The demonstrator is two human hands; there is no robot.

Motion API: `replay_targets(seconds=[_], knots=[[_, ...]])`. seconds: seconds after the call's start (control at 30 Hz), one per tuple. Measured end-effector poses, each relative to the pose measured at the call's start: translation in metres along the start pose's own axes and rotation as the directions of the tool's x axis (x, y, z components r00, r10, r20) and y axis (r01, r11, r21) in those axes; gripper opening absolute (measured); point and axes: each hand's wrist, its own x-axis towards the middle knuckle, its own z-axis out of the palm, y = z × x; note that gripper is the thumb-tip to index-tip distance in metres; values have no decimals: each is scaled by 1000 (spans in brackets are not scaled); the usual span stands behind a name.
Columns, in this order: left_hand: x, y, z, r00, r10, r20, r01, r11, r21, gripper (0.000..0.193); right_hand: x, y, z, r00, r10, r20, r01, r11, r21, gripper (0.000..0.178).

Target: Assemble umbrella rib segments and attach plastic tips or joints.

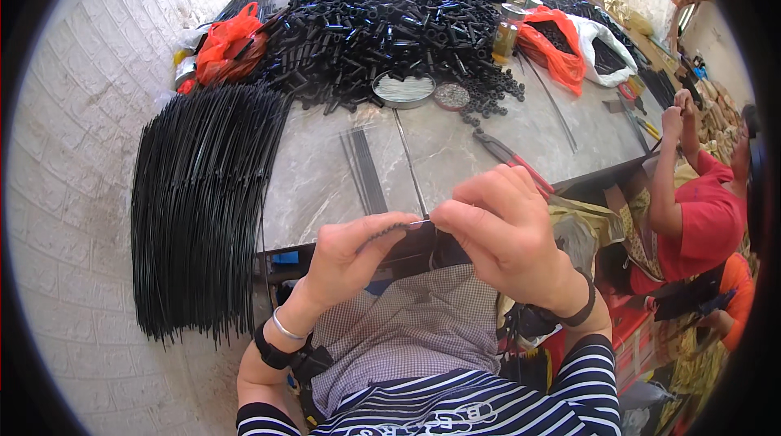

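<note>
My left hand (346, 255) is closed around a dark ridged piece (384, 233), which lies along the fingers toward the thumb tip. A thin pale stick (418, 223) bridges the short gap between my two hands. Its other end is pinched by my right hand (504, 233), whose fingers are curled and hide what else they may hold. Both hands are raised over the table's near edge, above my checked apron (411, 318). Just beyond them, several slim dark rods (363, 172) lie on the grey table (301, 200).
A bundle of black rods (203, 200) hangs over the table's left edge. Beyond are a heap of black tubular parts (366, 29), a dish of pale sticks (404, 101), a dish of small metal bits (452, 96) and red-handled pliers (508, 155). A person in red (700, 212) sits right.
</note>
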Motion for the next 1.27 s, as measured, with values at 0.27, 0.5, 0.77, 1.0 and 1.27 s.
replay_targets(seconds=[0.27, 0.5, 0.77, 1.0, 1.27], knots=[[-1, -2, -1, 1000, -2, 8, 2, 1000, -3, 26, 1, 0, 0, 1000, -1, 9, 2, 1000, -29, 24], [0, 6, -3, 999, -25, 35, 24, 999, 32, 29, 3, -2, -1, 1000, 5, 29, -5, 1000, 4, 22], [1, 7, -2, 998, -39, 57, 36, 998, 46, 30, -2, -9, 4, 989, 140, 43, -145, 980, 136, 22], [-1, 2, -2, 997, 16, 79, -19, 999, 47, 34, 8, 4, 0, 996, -32, 85, 19, 990, 142, 21], [-2, 0, -6, 992, -36, 119, 32, 999, 40, 36, 22, 13, 4, 978, -23, 207, -60, 920, 386, 17]])
